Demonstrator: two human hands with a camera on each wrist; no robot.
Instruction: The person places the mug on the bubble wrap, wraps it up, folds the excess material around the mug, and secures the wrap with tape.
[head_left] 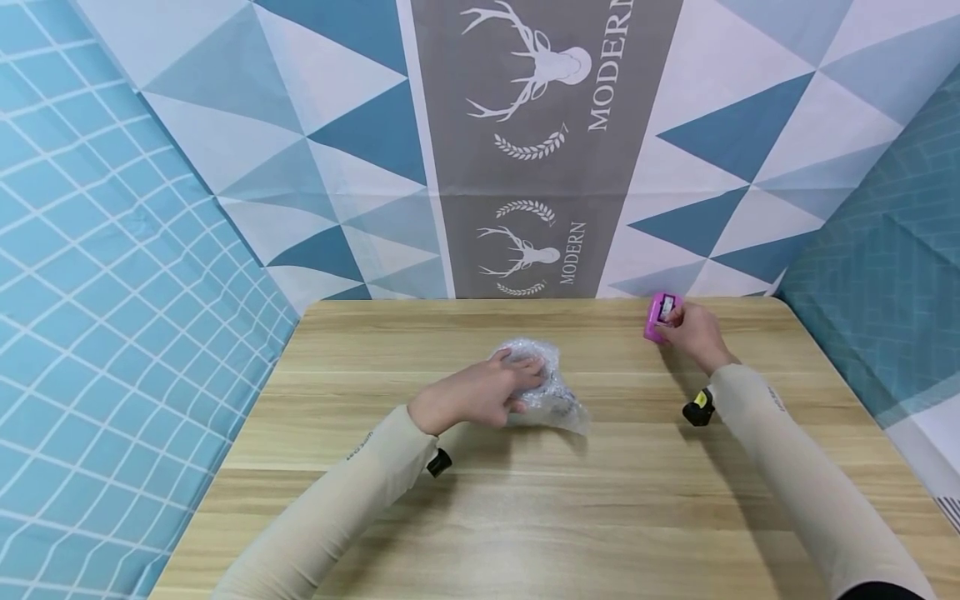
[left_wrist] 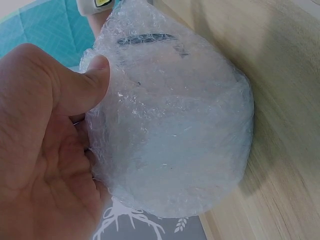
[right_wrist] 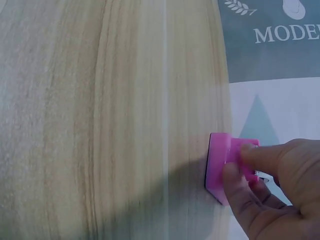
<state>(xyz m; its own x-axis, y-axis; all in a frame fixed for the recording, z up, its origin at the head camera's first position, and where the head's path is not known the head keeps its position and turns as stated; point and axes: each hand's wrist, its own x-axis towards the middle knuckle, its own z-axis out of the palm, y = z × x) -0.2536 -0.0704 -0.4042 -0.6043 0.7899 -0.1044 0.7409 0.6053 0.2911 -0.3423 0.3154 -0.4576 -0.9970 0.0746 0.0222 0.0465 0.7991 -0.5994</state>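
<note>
Near the middle of the table, my left hand (head_left: 491, 392) grips a bundle in clear bubble wrap (head_left: 551, 387). The left wrist view shows the thumb (left_wrist: 82, 82) on one side of the bubble-wrapped bundle (left_wrist: 175, 115) and the fingers partly hidden behind it. A dark strip shows through the wrap; what is inside is hidden. At the back right edge, my right hand (head_left: 693, 333) pinches a pink board eraser (head_left: 654, 321) with a dark underside and a label on top. In the right wrist view the pink eraser (right_wrist: 218, 165) sits by the table edge, between thumb and fingers.
The wooden table (head_left: 480, 517) meets a patterned cloth backdrop (head_left: 360, 125) at its far edge. Blue cloth (head_left: 112, 317) hangs along the left side and teal cloth (head_left: 885, 275) along the right. A black wrist camera (head_left: 699, 408) hangs under the right sleeve.
</note>
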